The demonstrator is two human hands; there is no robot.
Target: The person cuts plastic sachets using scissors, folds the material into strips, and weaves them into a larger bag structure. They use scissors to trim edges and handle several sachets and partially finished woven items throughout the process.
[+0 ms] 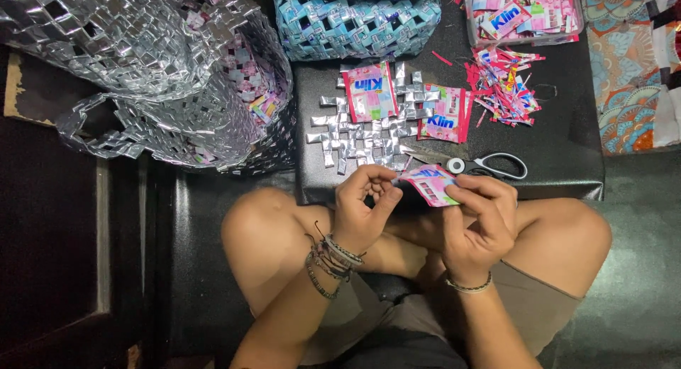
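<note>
A woven mat (365,131) lies on the board (567,149) ahead of the knees, with one sachet (370,91) on its far part and another (445,114) at its right edge. Scissors (489,165) lie near the board's front edge, right of the mat. Cut strips (505,82) lie further right; behind them, perhaps a tray (525,14). A woven basket (156,71) sits left.

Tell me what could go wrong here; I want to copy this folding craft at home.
The scissors lie open-handled right beyond the right hand, so reaching forward could nick fingers. The woven silver mat looks loose at its edges; a bump might undo strips. The pink wrapper, pinched by both the right and the left hand, could tear if creased hard.
</note>
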